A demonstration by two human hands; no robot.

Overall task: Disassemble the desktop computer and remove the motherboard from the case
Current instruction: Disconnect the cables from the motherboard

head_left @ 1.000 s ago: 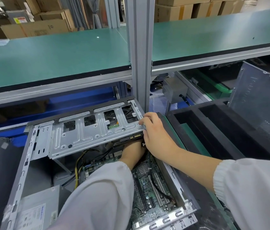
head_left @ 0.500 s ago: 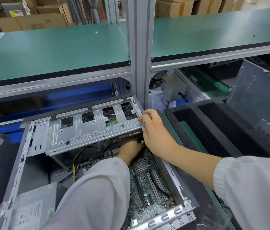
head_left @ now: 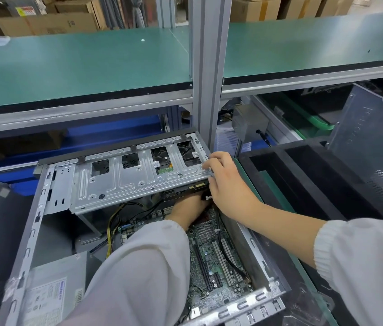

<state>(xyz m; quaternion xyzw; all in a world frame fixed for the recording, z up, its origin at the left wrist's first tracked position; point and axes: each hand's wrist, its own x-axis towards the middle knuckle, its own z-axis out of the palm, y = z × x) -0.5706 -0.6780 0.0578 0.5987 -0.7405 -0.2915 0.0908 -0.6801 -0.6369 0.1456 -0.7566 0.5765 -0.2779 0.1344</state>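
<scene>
2 hands work at the motherboard (head_left: pixel 211 262), which lies bolted low in the open case (head_left: pixel 30 234); the right hand (head_left: pixel 228 182) pinches the raised drive cage (head_left: pixel 136 175) at its corner; the left hand (head_left: pixel 185 208) reaches beneath, its grip hidden; if the cage slips, it could crush fingers or cables.

Right hand (head_left: pixel 227 182) grips right edge of silver metal drive cage (head_left: pixel 136 177); left hand (head_left: pixel 189 208) reaches beneath it, above green motherboard (head_left: pixel 211 262).
</scene>
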